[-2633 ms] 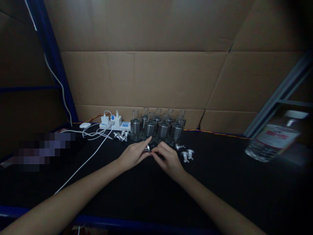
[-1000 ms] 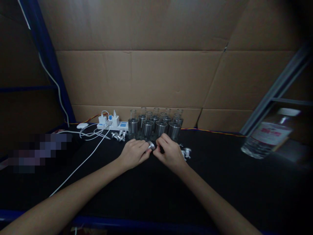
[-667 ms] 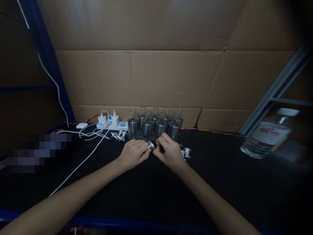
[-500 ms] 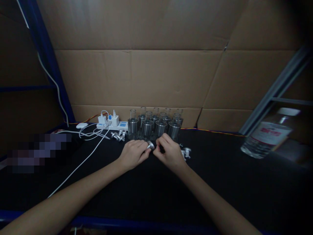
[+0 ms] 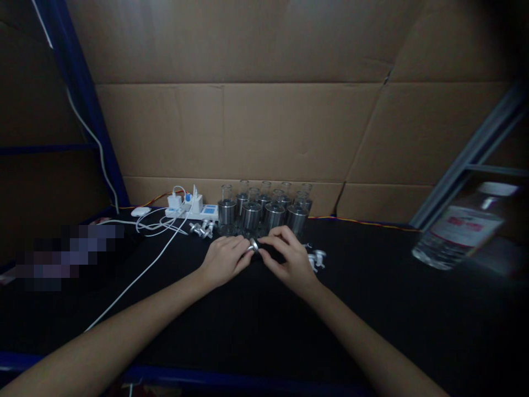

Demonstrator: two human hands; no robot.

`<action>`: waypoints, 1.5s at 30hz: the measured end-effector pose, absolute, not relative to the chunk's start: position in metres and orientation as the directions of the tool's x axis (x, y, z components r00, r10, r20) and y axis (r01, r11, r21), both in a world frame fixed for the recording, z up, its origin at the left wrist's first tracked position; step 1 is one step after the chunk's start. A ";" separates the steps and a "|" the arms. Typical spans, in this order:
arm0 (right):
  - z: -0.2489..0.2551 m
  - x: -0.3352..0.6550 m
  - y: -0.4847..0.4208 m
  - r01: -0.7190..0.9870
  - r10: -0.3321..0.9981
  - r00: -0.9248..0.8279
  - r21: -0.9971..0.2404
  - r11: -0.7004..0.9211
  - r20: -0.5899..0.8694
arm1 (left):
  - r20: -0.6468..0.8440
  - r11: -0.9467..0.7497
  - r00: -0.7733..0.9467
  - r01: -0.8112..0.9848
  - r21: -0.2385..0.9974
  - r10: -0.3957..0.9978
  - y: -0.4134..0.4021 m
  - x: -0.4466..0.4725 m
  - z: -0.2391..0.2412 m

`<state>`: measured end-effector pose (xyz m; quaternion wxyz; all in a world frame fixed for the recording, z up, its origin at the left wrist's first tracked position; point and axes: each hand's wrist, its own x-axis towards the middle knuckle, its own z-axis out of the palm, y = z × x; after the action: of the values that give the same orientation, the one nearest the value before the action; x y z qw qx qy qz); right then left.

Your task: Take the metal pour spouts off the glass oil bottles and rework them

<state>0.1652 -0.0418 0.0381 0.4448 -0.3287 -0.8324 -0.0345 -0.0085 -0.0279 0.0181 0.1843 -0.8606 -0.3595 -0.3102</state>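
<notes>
Between the fingers of my left hand [image 5: 226, 258] is a small silvery metal part with a round flange [image 5: 254, 245], its other end hidden in the hand. The thumb and forefinger of my right hand [image 5: 291, 259] pinch the rim of that flange from the right. Just behind the hands stand several metal-and-glass cylinders [image 5: 251, 215] with clear narrow necks, grouped in rows. Loose silvery metal fittings [image 5: 202, 228] lie left of my left hand. More such fittings [image 5: 318, 258] lie beside my right hand, partly covered by it.
A power strip [image 5: 209, 212] with white chargers [image 5: 174, 201] and tangled white cables [image 5: 155, 225] sits at the back left. A large clear bottle [image 5: 458, 231] with a white cap stands at the right. Cardboard [image 5: 264, 127] walls the back of the black tabletop [image 5: 231, 325].
My right thumb and forefinger have opened wider and come onto the flange's rim. The flange has turned slightly. My left hand keeps its hold, and the view has shifted a little.
</notes>
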 end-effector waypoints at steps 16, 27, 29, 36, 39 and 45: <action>0.030 0.160 -0.039 0.566 0.643 -0.300 -0.411 0.715 0.705 | 0.634 -0.579 0.546 0.794 -0.184 0.547 -0.030 -0.007 0.018; 0.041 0.173 -0.033 0.491 0.703 -0.476 -0.503 0.711 0.529 | 0.582 -0.662 0.637 0.719 -0.212 0.506 -0.028 -0.008 0.018; 0.043 0.175 -0.033 0.475 0.687 -0.514 -0.497 0.726 0.514 | 0.575 -0.677 0.651 0.704 -0.214 0.496 -0.028 -0.008 0.018; 0.049 0.178 -0.037 0.440 0.661 -0.579 -0.501 0.746 0.476 | 0.572 -0.720 0.673 0.666 -0.192 0.470 -0.028 -0.008 0.018; 0.050 0.179 -0.038 0.429 0.665 -0.593 -0.520 0.739 0.455 | 0.577 -0.739 0.684 0.645 -0.192 0.447 -0.029 -0.009 0.018; 0.049 0.179 -0.037 0.401 0.666 -0.595 -0.552 0.731 0.450 | 0.573 -0.757 0.689 0.630 -0.172 0.443 -0.029 -0.009 0.018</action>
<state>0.1788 -0.0371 0.0494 0.3293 -0.3068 -0.8701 0.2011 -0.0090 -0.0286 0.0183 0.1810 -0.9009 -0.2980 -0.2583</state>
